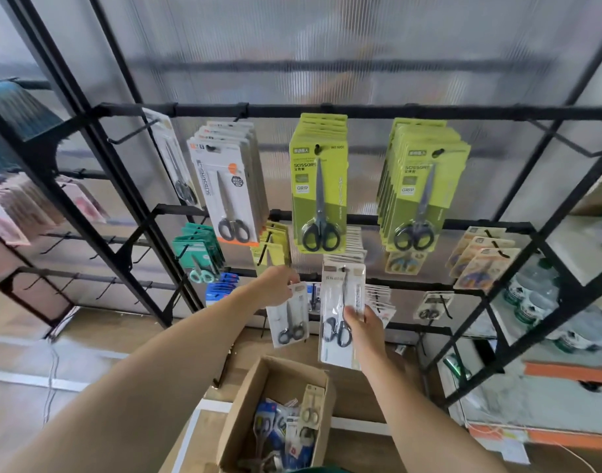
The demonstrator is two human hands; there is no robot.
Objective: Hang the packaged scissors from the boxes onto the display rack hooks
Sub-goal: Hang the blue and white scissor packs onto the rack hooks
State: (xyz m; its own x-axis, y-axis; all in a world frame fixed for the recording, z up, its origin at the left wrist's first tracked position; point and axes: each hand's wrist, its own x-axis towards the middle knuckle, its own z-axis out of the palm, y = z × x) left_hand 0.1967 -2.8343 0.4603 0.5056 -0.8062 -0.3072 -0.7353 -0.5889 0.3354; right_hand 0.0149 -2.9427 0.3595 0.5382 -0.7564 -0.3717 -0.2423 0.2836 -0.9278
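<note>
My left hand (278, 286) pinches the top of a small white scissors pack (290, 317) in front of the rack's lower rows. My right hand (362, 327) grips a larger stack of white scissors packs (340, 295) by its right edge, just right of the small pack. The black display rack (361, 111) carries green scissors packs (320, 186) and white-and-orange packs (228, 186) on its upper hooks. Below my arms stands an open cardboard box (255, 404) holding several packaged scissors (294, 425).
Teal packs (199, 249), yellow packs (274, 245) and beige packs (480, 262) hang on the middle row. Bare hooks stick out at upper left (132, 133) and upper right (565, 141). A side rack (37, 206) stands left; shelves with bottles (531, 295) stand right.
</note>
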